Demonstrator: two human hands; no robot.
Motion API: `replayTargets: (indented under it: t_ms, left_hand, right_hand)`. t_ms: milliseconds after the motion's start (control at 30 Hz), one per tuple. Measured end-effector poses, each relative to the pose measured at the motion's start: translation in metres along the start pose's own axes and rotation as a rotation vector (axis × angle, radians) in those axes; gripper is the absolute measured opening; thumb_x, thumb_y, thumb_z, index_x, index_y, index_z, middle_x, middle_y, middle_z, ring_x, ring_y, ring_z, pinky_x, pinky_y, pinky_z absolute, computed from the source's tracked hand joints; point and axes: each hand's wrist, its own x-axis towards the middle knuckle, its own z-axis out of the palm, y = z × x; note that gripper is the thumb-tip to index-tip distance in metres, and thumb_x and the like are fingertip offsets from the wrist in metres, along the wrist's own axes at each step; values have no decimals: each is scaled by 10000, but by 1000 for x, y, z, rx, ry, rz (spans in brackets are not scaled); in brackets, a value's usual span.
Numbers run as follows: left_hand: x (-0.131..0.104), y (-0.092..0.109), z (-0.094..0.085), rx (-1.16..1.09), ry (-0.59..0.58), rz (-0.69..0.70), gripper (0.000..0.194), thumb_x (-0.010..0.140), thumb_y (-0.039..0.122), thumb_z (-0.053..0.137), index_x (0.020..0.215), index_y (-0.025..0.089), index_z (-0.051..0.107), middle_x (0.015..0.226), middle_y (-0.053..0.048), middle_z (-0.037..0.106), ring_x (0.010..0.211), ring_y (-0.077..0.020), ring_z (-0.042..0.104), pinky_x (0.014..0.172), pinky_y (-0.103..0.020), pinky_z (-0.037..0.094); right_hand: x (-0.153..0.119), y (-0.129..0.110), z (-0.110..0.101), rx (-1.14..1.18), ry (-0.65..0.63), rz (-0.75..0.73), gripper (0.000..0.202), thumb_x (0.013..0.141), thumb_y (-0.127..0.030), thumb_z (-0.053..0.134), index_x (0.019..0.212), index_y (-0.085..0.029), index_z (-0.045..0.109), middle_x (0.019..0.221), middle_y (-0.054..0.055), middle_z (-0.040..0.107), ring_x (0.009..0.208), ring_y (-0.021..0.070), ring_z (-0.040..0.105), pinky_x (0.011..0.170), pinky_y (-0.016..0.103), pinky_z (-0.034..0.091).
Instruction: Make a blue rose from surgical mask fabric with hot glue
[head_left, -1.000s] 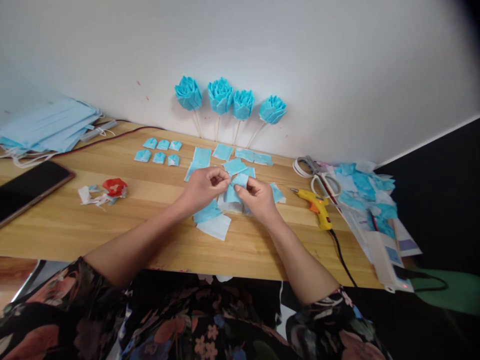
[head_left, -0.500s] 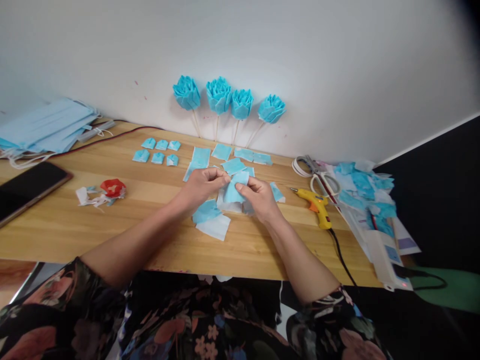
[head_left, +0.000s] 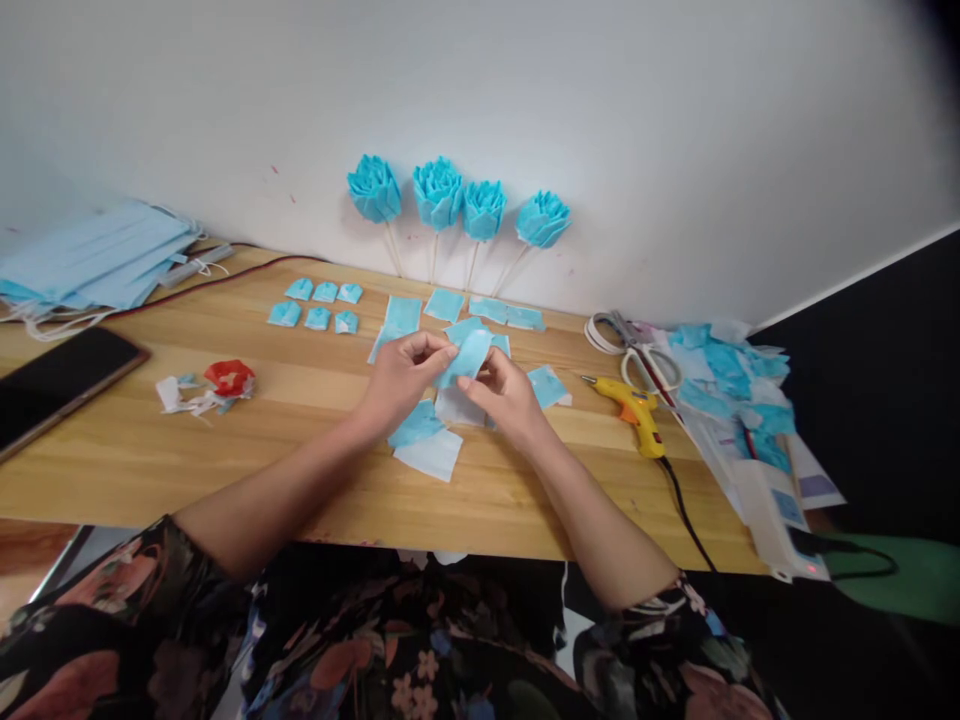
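Between my two hands is a light blue fabric piece (head_left: 472,352), raised over the middle of the table. My left hand (head_left: 409,375) pinches its left side between thumb and fingers. My right hand (head_left: 506,392) grips its lower right edge, thumb in front. Below the hands lie a white-backed fabric piece (head_left: 429,455) and another blue piece (head_left: 415,425). More blue rectangles (head_left: 397,315) are spread behind them, and one piece (head_left: 547,385) is just right of my right hand.
Several blue fabric flowers on sticks (head_left: 437,195) lean against the wall. Small folded petals (head_left: 317,318) sit in rows at left, near a red scrap (head_left: 229,378), a phone (head_left: 67,385) and face masks (head_left: 97,255). At right are a yellow glue gun (head_left: 637,415), scissors (head_left: 649,365) and fabric scraps (head_left: 727,375).
The blue piece has turned in my hands and now tilts up to the right. My right hand has shifted slightly left, uncovering more of the piece beside it.
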Motion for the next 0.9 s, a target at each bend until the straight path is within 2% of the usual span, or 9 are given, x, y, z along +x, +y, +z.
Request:
replayTargets:
  t_ms: [100,200,267,400,533,600,667,733,900]
  left_hand:
    - [0,0,0,-2,-14,6,204,763,360,712,719,163,686,703,-2,635,676,-127,528,668,-262,423]
    - [1,-1,-1,-37,-4,-1,264,829,400,651,704,169,680,640,11,561,626,-115,472,639,-257,395]
    - [3,-3,-3,-87,15,-11,287,878,426,606,761,174,676,625,19,526,603,-109,442,617,-253,371]
    - [6,-6,-5,-193,27,-48,249,887,438,633,871,190,634,673,24,552,621,-103,465,632,-241,377]
    - [4,-5,-1,-287,-125,-180,335,851,501,659,876,167,640,760,-14,595,670,-125,533,638,-260,420]
    - [3,-3,2,-344,-228,-264,394,810,545,687,818,155,637,756,-29,595,686,-140,552,623,-268,432]
    - [1,-3,3,-373,-276,-285,407,773,549,724,768,152,638,746,-30,590,699,-143,555,616,-265,434]
    - [1,-4,2,-353,-266,-241,360,756,502,756,771,155,661,751,-22,594,708,-135,548,622,-257,428]
    - [5,-8,-2,-247,-127,-129,237,732,356,773,679,163,646,645,15,558,630,-103,485,627,-248,396]
  right_hand:
    - [1,0,-1,12,88,-12,149,753,-314,689,755,-213,580,748,-28,596,714,133,534,723,284,437]
    - [1,-2,-3,76,109,-7,127,731,-290,687,736,-209,589,693,-40,573,653,116,496,664,268,402]
    - [2,-4,-4,129,114,16,135,714,-293,698,736,-211,593,679,-44,566,644,116,491,646,264,396]
    - [3,-4,-4,280,125,45,159,695,-310,724,744,-222,600,708,-39,582,679,128,517,668,267,434]
    - [4,-4,-5,444,60,83,217,700,-320,764,852,-233,637,808,-24,662,765,158,604,799,322,512]
    - [4,-4,-6,488,32,86,249,708,-320,774,900,-238,640,812,-23,685,763,167,630,826,346,526]
    - [3,-3,-6,494,6,80,264,726,-320,770,938,-243,633,793,-27,695,743,171,645,830,357,530]
    - [3,-3,-5,469,-4,83,287,739,-323,763,981,-248,627,795,-29,705,745,171,655,827,353,528]
    - [3,1,-3,356,-9,107,350,750,-347,748,1064,-249,628,853,-17,725,819,172,666,837,338,524]
